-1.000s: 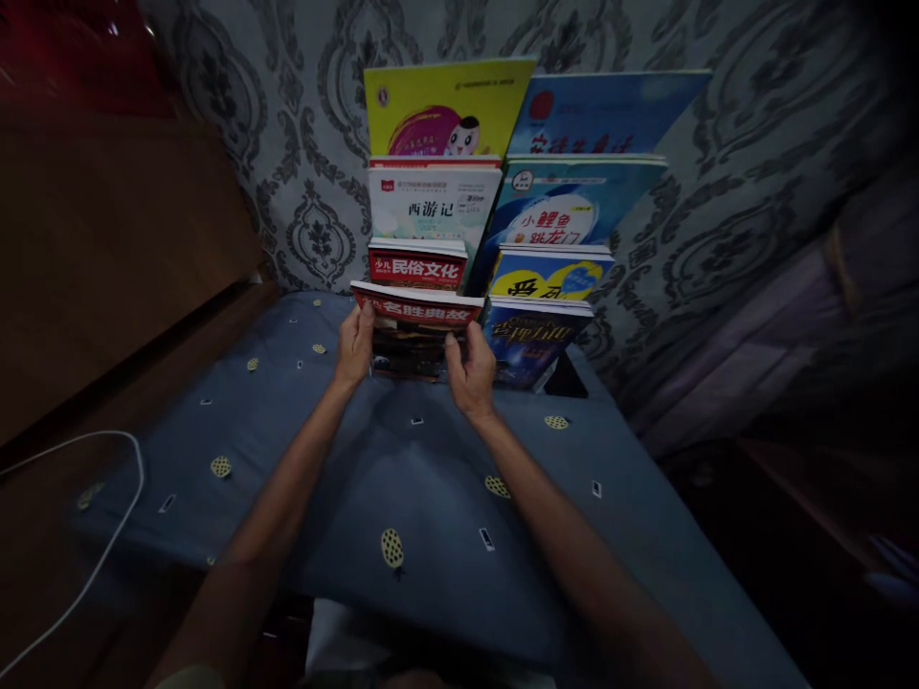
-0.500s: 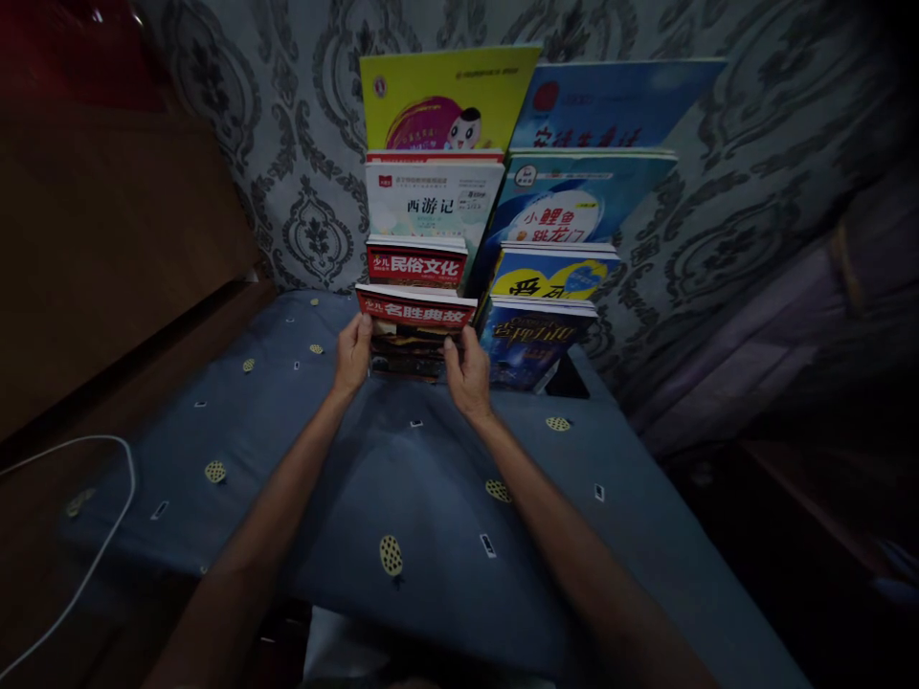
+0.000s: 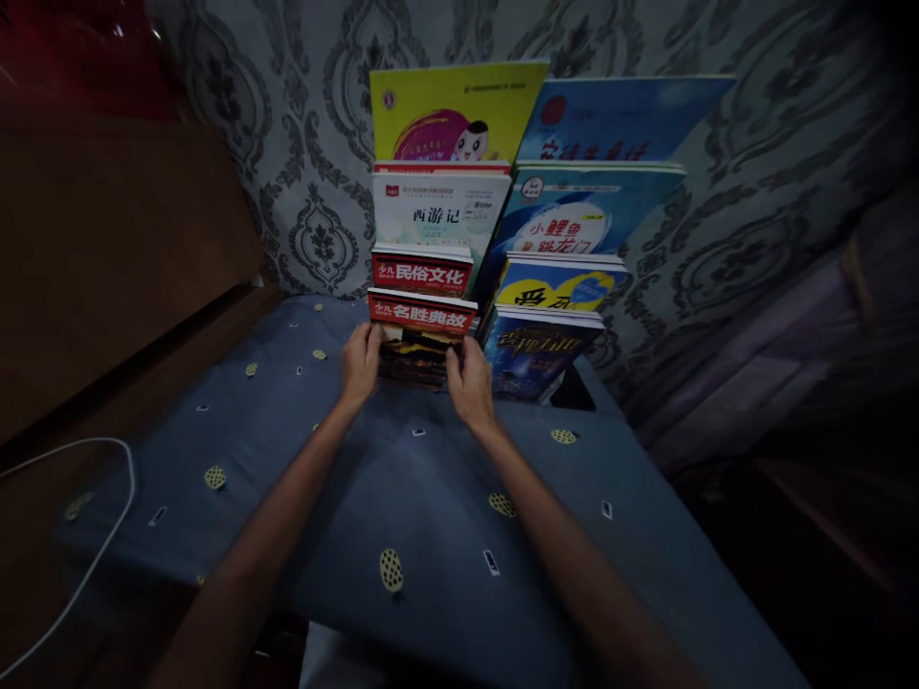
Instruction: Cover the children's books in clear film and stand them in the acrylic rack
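Observation:
Between my two hands stands the front left book (image 3: 422, 337), red-topped with a dark picture below. My left hand (image 3: 361, 362) grips its left edge, thumb on the cover. At its right edge my right hand (image 3: 470, 383) holds it, thumb in front. Just behind rises another red book (image 3: 423, 275), then a white book (image 3: 437, 212) and a tall yellow-green book (image 3: 459, 110). The right column has a dark blue book (image 3: 538, 354) in front, a yellow and blue book (image 3: 556, 285), a teal book (image 3: 581, 211) and a tall blue book (image 3: 610, 120) at the back.
The books stand on a table with a blue patterned cloth (image 3: 345, 536), against a patterned wall (image 3: 308, 172). On the left are a brown wooden cabinet (image 3: 115, 258) and a white cable (image 3: 119, 517). A pale curtain (image 3: 782, 344) hangs on the right.
The front left book now sits straighter and closer to the red book behind it, with both hands still on its edges. The whole view has shifted slightly, so the books appear lower.

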{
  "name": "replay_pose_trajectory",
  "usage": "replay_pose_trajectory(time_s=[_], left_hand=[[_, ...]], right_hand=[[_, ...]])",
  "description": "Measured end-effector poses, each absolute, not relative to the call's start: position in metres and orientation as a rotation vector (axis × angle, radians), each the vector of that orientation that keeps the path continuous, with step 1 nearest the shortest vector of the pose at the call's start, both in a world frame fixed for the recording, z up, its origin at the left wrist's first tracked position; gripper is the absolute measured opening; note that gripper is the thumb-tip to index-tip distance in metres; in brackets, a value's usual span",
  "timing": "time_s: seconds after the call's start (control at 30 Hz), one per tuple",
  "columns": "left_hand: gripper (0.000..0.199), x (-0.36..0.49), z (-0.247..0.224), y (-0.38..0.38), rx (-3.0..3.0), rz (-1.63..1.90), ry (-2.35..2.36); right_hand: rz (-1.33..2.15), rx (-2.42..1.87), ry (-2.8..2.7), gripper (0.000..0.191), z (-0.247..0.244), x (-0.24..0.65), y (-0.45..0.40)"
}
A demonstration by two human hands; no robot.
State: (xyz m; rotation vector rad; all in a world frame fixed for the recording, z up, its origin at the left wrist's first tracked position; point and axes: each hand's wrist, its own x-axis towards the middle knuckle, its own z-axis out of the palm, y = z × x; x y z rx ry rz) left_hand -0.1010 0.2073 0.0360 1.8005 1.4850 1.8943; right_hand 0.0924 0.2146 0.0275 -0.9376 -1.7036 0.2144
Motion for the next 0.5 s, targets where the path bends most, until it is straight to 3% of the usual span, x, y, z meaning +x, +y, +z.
replay_pose_trajectory(time_s=[0.17, 0.33, 0.5], left_hand=[[0.029, -0.101, 0.036, 0.206, 1.848, 1.956, 1.627], [0.050, -0.100, 0.041, 0.202, 2.033, 2.035, 1.615], [0.059, -0.094, 0.059, 0.197, 2.281, 1.910, 1.585]], right_hand=[[0.128, -1.013, -1.714, 0.030, 0.025, 0.091, 0.214], [0.118, -1.047, -1.687, 0.050, 0.019, 0.085, 0.212], [0.087, -1.106, -1.708, 0.054, 0.018, 0.080, 0.207]])
